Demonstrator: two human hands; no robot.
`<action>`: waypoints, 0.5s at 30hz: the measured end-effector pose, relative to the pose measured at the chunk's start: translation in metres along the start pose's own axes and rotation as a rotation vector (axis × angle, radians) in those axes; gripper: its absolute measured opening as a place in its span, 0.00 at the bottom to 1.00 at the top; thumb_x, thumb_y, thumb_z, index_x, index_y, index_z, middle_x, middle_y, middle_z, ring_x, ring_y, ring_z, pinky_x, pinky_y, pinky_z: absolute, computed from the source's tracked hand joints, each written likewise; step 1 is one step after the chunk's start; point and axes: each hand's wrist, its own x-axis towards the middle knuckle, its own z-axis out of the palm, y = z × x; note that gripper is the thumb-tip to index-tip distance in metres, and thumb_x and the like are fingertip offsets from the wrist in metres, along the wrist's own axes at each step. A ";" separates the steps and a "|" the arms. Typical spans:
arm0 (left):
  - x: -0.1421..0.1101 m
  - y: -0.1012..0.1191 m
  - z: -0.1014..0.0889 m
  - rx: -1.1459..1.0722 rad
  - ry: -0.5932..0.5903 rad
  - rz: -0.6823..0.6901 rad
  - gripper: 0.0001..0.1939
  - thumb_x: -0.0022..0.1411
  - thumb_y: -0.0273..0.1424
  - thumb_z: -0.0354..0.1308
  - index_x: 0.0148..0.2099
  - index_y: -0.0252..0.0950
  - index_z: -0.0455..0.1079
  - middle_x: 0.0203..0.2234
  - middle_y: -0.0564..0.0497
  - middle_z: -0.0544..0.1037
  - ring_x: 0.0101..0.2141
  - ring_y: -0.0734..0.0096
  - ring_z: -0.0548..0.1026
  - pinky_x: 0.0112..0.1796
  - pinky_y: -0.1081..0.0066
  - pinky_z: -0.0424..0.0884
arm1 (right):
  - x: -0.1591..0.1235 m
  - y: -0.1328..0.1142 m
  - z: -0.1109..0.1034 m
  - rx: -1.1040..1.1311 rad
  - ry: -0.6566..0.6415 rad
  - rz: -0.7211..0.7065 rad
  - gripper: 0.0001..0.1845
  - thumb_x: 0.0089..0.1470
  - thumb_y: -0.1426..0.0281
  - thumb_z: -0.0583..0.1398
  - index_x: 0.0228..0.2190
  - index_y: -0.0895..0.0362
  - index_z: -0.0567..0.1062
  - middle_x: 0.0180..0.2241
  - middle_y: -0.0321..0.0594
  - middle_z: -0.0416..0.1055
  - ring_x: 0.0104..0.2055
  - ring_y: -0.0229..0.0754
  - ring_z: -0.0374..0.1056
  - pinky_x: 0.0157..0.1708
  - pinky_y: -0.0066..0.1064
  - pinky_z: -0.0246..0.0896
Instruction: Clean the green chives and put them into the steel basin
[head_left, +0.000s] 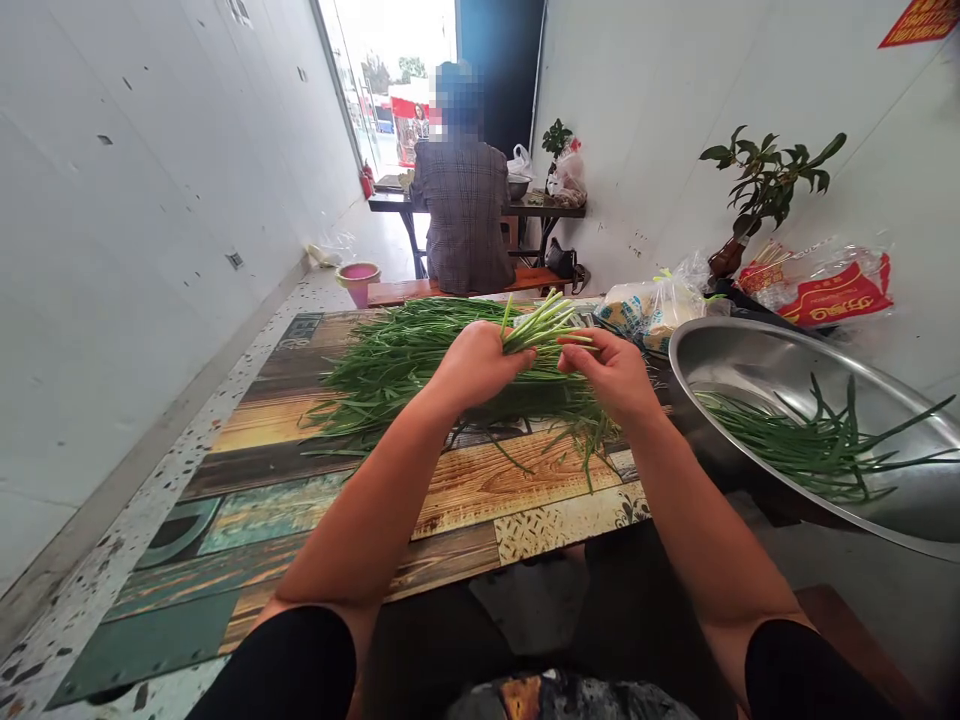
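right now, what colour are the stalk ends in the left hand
The stalk ends in the left hand are pale green, clearest in the head view.

The person's left sleeve [289, 665] and right sleeve [810, 670] are plain black, each with a smooth, rounded hem ending near the elbow. Below them the left forearm [386, 495] and right forearm [697, 520] are bare, as are the left grip [478, 365] and right grip [616, 375]. Patterned clothing [577, 700] shows at the bottom edge, mottled black and grey with an orange-brown patch.
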 end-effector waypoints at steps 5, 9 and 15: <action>-0.002 0.004 -0.003 0.096 -0.006 -0.055 0.14 0.55 0.35 0.56 0.21 0.33 0.68 0.15 0.56 0.59 0.22 0.78 0.57 0.27 0.71 0.51 | -0.006 -0.004 -0.001 0.066 0.091 0.063 0.11 0.48 0.62 0.63 0.29 0.57 0.76 0.23 0.34 0.72 0.26 0.33 0.66 0.31 0.29 0.64; -0.002 0.004 -0.001 0.067 -0.033 -0.029 0.15 0.54 0.35 0.57 0.19 0.33 0.64 0.15 0.57 0.56 0.22 0.79 0.53 0.26 0.71 0.50 | -0.005 -0.004 0.002 0.128 0.062 0.079 0.12 0.44 0.62 0.66 0.30 0.56 0.78 0.24 0.34 0.73 0.25 0.34 0.66 0.28 0.29 0.64; -0.005 0.008 -0.004 0.061 0.075 -0.022 0.17 0.57 0.37 0.56 0.20 0.33 0.64 0.16 0.57 0.56 0.22 0.79 0.54 0.26 0.72 0.51 | -0.009 -0.001 0.004 0.118 0.128 0.032 0.10 0.45 0.62 0.66 0.27 0.55 0.79 0.22 0.33 0.72 0.26 0.33 0.66 0.29 0.30 0.63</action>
